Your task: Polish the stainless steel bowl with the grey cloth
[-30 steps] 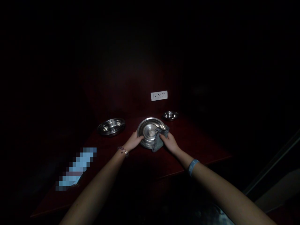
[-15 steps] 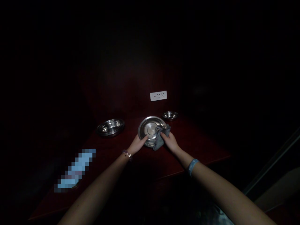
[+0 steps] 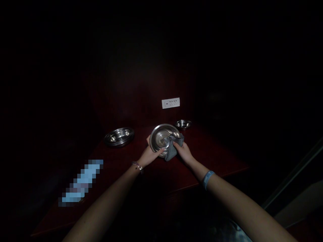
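A shiny round steel bowl (image 3: 159, 137) is tilted toward me, held above the dark red table (image 3: 143, 174). My left hand (image 3: 150, 153) grips its left side, thumb over the near rim and fingers behind. A grey cloth (image 3: 171, 152) is bunched in my right hand (image 3: 183, 151), which presses it against the bowl's right side and over the rim. The right fingers behind the cloth are hidden. A bracelet is on my left wrist and a blue band on my right.
Stacked steel bowls (image 3: 119, 137) stand at the back left of the table. A smaller steel bowl (image 3: 183, 124) sits at the back right, below a white wall socket (image 3: 171, 103). A blurred-out bluish item (image 3: 82, 183) lies at the left. The surroundings are very dark.
The bowl has turned and risen slightly in my hands. My left thumb now reaches further right along the near rim, and my left fingers show behind the bowl.
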A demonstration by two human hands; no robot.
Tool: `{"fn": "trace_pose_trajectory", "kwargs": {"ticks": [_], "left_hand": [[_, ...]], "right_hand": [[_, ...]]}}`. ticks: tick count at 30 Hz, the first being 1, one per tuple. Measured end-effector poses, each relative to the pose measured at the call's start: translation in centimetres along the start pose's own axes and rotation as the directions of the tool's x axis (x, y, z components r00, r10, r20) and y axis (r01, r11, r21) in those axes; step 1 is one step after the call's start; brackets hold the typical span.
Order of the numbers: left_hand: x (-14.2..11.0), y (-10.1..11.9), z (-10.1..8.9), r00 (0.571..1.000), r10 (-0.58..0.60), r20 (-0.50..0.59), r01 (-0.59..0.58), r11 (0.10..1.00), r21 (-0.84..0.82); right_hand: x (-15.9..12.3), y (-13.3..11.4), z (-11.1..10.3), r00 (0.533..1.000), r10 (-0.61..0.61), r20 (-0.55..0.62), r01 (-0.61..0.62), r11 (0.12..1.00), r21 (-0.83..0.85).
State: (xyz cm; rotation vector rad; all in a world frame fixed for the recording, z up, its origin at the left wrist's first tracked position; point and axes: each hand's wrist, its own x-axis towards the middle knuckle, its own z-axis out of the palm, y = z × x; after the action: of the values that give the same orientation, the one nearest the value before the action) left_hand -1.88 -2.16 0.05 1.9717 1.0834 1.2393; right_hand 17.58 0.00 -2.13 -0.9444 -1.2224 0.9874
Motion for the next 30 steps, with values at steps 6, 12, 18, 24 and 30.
{"fn": "trace_pose_trajectory", "kwargs": {"ticks": [6,12,18,24,30], "left_hand": [[0.1,-0.4,-0.1,0.999,0.014,-0.028,-0.014,1.0,0.02],[0.6,-1.6,0.0,1.0,0.002,-0.03,-0.002,1.0,0.001],[0.6,-1.8,-0.1,0.998,-0.035,-0.044,0.034,0.999,-0.023],[0.7,-1.1,-0.5,0.997,-0.057,-0.048,0.054,0.997,-0.058],[0.9,-0.8,-0.9,0.998,-0.051,-0.034,0.048,0.996,-0.073]], "right_hand": [[-0.1,-0.2,0.0,1.0,0.009,-0.007,-0.009,1.0,-0.02],[0.0,-0.1,-0.1,1.0,0.008,-0.006,-0.008,0.999,-0.05],[0.0,-0.1,-0.1,1.0,-0.001,-0.007,0.0,0.998,-0.056],[0.0,0.1,-0.1,1.0,-0.011,0.004,0.012,0.998,-0.058],[0.2,0.7,-0.2,1.0,-0.013,-0.006,0.012,0.995,-0.103]]}}
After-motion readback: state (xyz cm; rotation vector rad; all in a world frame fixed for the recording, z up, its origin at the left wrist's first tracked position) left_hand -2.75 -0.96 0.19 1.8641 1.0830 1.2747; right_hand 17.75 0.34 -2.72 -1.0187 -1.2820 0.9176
